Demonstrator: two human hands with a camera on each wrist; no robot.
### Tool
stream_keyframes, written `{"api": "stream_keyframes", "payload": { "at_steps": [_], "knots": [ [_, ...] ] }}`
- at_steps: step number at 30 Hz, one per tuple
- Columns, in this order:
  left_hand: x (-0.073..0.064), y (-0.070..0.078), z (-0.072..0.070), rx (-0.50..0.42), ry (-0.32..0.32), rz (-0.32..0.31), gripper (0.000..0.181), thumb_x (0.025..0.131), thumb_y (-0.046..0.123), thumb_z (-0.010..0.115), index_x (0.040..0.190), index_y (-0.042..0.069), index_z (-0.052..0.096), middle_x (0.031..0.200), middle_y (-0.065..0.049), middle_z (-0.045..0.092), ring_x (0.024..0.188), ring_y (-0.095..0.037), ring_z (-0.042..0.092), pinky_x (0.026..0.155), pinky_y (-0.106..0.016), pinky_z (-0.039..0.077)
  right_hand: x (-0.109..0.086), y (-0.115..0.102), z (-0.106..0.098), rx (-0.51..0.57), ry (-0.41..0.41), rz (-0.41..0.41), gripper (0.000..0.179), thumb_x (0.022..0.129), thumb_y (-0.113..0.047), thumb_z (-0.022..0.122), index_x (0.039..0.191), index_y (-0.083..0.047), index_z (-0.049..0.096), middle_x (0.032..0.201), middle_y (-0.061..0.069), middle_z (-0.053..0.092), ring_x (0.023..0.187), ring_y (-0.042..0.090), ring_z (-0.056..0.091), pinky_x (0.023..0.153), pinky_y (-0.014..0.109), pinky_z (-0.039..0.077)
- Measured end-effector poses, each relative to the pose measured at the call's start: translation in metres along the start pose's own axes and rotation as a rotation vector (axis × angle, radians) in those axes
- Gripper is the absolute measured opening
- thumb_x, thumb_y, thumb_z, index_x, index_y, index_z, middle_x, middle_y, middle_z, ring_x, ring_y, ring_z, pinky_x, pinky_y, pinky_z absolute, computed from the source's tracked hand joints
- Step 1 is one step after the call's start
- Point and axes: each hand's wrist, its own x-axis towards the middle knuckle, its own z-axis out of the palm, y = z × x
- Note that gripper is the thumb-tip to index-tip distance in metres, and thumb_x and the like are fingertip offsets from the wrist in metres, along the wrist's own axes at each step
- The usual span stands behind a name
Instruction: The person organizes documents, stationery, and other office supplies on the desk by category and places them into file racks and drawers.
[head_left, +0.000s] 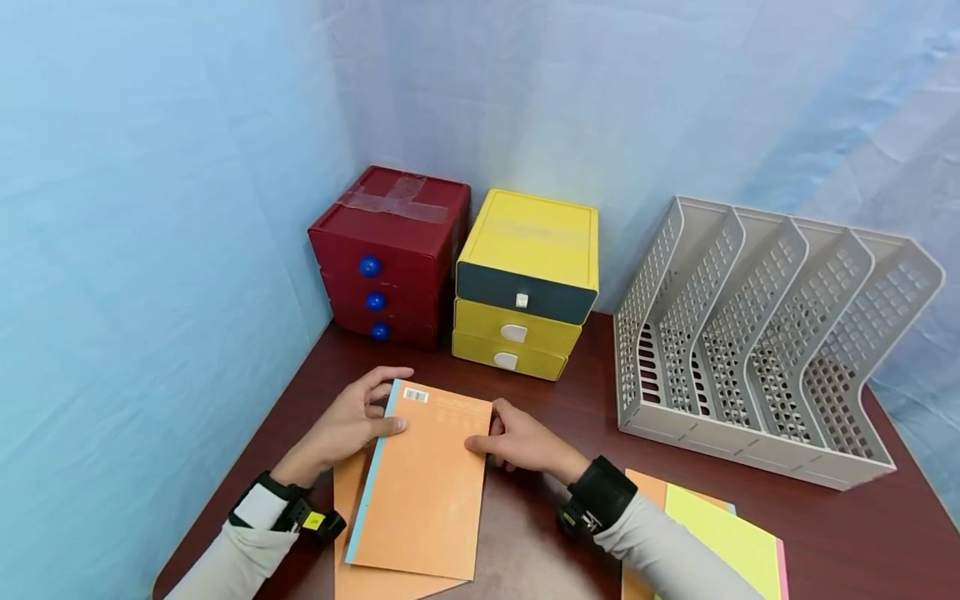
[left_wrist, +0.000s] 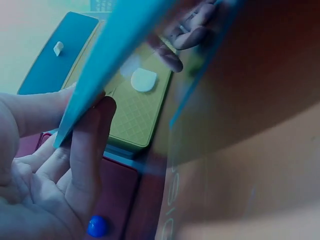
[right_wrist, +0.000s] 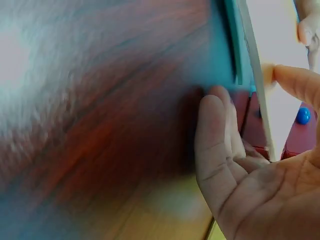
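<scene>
Both hands hold an orange notebook (head_left: 427, 492) with a blue spine strip and a barcode at its upper left corner. My left hand (head_left: 348, 425) grips the spine side near the top, thumb on the cover and fingers behind. At the opposite edge, my right hand (head_left: 525, 437) pinches the upper right corner area. A second orange notebook (head_left: 375, 583) lies underneath on the table, partly covered. In the left wrist view the blue spine (left_wrist: 100, 70) sits between thumb and fingers. The right wrist view shows the notebook's edge (right_wrist: 257, 70) between thumb and fingers.
Behind the hands stand a dark red drawer unit (head_left: 390, 242) with blue knobs and a yellow drawer unit (head_left: 532, 242). A grey file rack (head_left: 750, 437) with upright dividers occupies the right. Under the right forearm lie a yellow notebook (head_left: 720, 533) and an orange one (head_left: 645, 483).
</scene>
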Motion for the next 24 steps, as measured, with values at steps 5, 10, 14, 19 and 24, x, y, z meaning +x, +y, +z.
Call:
{"api": "stream_keyframes", "payload": {
  "at_steps": [5,10,14,19,24],
  "knots": [
    [-0.003,0.004,-0.001,-0.026,0.020,0.031,0.065,0.086,0.005,0.069,0.139,0.028,0.041,0.129,-0.015,0.057,0.092,-0.032,0.067,0.071,-0.047,0.056,-0.002,-0.003,0.000,0.147,-0.088,-0.024,0.036,0.092,-0.038,0.062,0.119,-0.015,0.056,0.077,0.009,0.068,0.065,0.030,0.066,0.055,0.044,0.056],
    [-0.009,0.012,0.001,-0.040,0.081,0.056,0.063,0.086,0.010,0.071,0.140,0.026,0.042,0.131,-0.013,0.056,0.098,-0.030,0.065,0.073,-0.044,0.057,-0.007,-0.011,-0.007,0.274,-0.098,-0.087,0.031,0.095,-0.025,0.060,0.123,-0.013,0.054,0.084,0.010,0.071,0.068,0.037,0.066,0.058,0.056,0.054],
    [-0.013,0.019,0.003,-0.055,0.132,0.091,0.057,0.086,0.015,0.071,0.138,0.018,0.046,0.127,-0.013,0.061,0.094,-0.030,0.067,0.073,-0.041,0.057,-0.015,-0.023,-0.018,0.239,-0.047,-0.191,0.028,0.095,-0.021,0.060,0.122,-0.017,0.054,0.087,0.009,0.070,0.066,0.034,0.066,0.058,0.059,0.053],
    [-0.020,0.032,0.007,-0.027,0.169,0.167,0.046,0.088,0.018,0.069,0.131,0.012,0.051,0.116,-0.015,0.066,0.090,-0.030,0.068,0.072,-0.040,0.057,-0.031,-0.042,-0.031,0.096,0.056,-0.332,0.030,0.096,-0.027,0.059,0.125,-0.028,0.053,0.092,0.000,0.068,0.072,0.026,0.065,0.060,0.046,0.055],
    [-0.027,0.042,0.008,0.123,0.233,0.276,0.035,0.089,0.018,0.069,0.122,0.016,0.058,0.104,-0.008,0.069,0.087,-0.023,0.067,0.071,-0.036,0.056,-0.043,-0.054,-0.037,-0.149,0.236,-0.470,0.021,0.096,-0.035,0.058,0.116,-0.034,0.054,0.086,-0.014,0.062,0.070,0.008,0.057,0.060,0.030,0.048]
  ]
}}
